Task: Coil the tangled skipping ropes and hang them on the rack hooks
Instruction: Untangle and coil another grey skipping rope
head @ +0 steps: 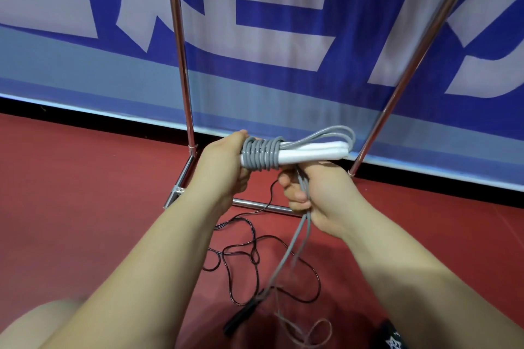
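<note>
While the grey rope was being bound round its own handles, the scene ran thus, left to right.

Left rack post [181,65]: a chrome upright rose from about ten o'clock of the hands, its foot on the red floor [85,178]; no hooks showed in view.

Left hand [224,167]: it was curled round the near end of the white handles [312,151], gripping the bundle just at nine o'clock of the wraps.

Grey rope [262,154]: several tight turns sat round the two white handles, with a loop of slack arching past their far end toward two o'clock.

Right hand [314,195]: at five o'clock of the wraps, its fingers were closed on the doubled free strands, which hung from the bundle down toward six o'clock.

Black rope [243,252]: it lay loose and looped on the floor below the hands, at six o'clock, its black handle [238,317] nearer the viewer; untouched and not coiled.

Right rack post [411,65]: a second chrome upright leaned away toward one o'clock, with the base bar [255,204] crossing behind the hands.

Step in hand: by my judgement, winding the grey rope's tail round the handles, midway, with a fair length still free.

Next move: it seemed to call for carrying the strands round again under tension, then tucking the end so the turns would not slip, before lifting the bundle to a hook above the view.
</note>
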### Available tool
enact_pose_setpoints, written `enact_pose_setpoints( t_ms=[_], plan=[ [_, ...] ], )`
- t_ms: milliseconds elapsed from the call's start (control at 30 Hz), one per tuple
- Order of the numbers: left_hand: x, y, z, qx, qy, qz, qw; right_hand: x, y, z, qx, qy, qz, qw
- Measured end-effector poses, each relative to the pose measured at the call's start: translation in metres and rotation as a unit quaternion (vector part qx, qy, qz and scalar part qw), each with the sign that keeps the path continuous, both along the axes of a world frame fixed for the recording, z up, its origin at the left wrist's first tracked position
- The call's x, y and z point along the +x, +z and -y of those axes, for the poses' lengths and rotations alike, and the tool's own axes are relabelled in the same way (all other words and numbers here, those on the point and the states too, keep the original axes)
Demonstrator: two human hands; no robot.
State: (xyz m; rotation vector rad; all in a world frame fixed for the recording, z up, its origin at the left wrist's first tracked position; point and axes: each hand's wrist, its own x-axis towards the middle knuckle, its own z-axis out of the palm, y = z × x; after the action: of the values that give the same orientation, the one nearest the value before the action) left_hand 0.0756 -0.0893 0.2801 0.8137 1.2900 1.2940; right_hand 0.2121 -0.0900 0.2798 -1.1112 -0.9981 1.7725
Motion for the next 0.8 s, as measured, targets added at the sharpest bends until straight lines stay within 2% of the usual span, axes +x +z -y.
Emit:
enact_pose_setpoints(
  t_ms=[133, 233, 300, 433, 567, 633, 800],
  plan=[
    [-0.003, 0.0, -0.002, -0.019, 0.072, -0.021, 0.997, -0.005, -0.009, 0.008, 0.066, 0.02, 0.143, 0.987],
    [-0.009, -0.002, -0.004, -0.021, 0.112, -0.057, 0.992, -0.011, -0.012, 0.016, 0.104, 0.068, 0.182, 0.975],
    [-0.013, -0.004, -0.004, 0.0, 0.143, -0.122, 0.982, -0.011, -0.012, 0.019, 0.12, 0.093, 0.204, 0.967],
    [-0.018, -0.005, -0.002, 0.066, 0.17, -0.305, 0.935, -0.01, -0.013, 0.026, 0.21, 0.143, 0.311, 0.916],
    [-0.019, -0.005, -0.001, 0.077, 0.16, -0.381, 0.907, 0.002, -0.01, 0.02, 0.324, 0.113, 0.438, 0.831],
    [-0.018, -0.006, -0.002, 0.07, 0.141, -0.403, 0.902, 0.009, -0.005, 0.015, 0.364, 0.088, 0.472, 0.798],
    [-0.02, -0.006, -0.004, 0.075, 0.021, -0.412, 0.908, 0.026, 0.009, 0.001, 0.403, 0.009, 0.491, 0.772]
  ],
)
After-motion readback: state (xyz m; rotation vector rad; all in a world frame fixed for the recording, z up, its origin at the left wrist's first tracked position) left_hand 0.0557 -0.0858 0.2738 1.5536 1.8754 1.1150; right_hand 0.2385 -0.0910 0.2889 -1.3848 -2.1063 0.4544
